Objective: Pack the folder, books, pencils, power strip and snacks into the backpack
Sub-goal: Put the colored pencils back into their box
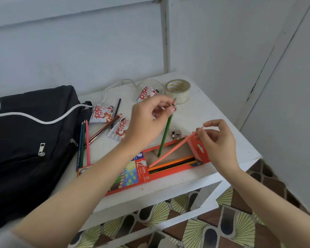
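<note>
An open orange pencil box [141, 171] lies at the front edge of the white table [213, 111], with several pencils inside. My left hand [147, 120] pinches the top of a green pencil [166, 133] whose tip points down into the box. My right hand [218, 140] holds the end of a salmon-pink pencil [170, 152] slanting into the box. Several loose pencils [84, 144] lie beside the black backpack [29, 140] on the left. Three snack packets [102, 113] lie behind my hands. A white plug [175, 134] and its cord [115, 86] are partly visible.
A roll of clear tape [178, 90] stands at the back of the table near the wall. The table's right and front edges drop to a patterned tile floor [222, 221]. Pale walls close in behind and to the right.
</note>
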`<move>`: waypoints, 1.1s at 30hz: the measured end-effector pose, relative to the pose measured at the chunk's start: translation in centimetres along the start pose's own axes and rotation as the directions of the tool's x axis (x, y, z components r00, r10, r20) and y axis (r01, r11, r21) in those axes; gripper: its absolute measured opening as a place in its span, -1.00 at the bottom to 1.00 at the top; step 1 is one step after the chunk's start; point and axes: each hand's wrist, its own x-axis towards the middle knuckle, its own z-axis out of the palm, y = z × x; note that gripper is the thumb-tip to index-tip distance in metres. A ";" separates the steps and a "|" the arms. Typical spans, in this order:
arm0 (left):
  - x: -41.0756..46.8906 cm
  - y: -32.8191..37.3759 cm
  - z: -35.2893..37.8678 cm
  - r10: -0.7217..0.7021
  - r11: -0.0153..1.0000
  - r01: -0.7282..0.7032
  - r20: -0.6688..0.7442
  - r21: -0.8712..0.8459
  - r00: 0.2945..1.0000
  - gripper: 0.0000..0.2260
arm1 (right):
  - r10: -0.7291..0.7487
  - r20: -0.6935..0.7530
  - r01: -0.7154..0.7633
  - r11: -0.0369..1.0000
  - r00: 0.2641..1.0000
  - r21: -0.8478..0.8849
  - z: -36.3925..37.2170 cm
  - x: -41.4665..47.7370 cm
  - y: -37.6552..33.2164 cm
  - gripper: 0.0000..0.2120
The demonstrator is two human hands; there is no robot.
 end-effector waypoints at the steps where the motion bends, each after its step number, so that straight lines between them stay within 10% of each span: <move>1: -0.4 -0.2 0.1 -0.007 1.000 0.006 0.022 0.027 1.000 -0.78 | -0.028 0.008 0.029 0.998 1.000 -0.052 0.1 -0.1 0.4 -0.91; 9: -1.8 -1.6 1.8 -0.090 0.981 0.057 0.175 0.184 0.980 -0.82 | -0.242 0.317 0.377 0.785 0.917 -0.492 -0.5 -1.3 2.1 -0.46; 22: -5.6 -3.3 1.6 -0.226 0.927 0.073 0.395 0.367 0.890 -0.69 | -0.470 0.140 0.461 0.688 0.872 -0.560 -0.9 -0.4 2.9 -0.83; 33: -10.5 -4.2 -1.9 -0.106 0.719 -0.177 0.357 0.672 0.928 -0.50 | -0.416 0.461 0.620 0.502 0.784 -0.602 -1.0 -1.2 2.9 -0.61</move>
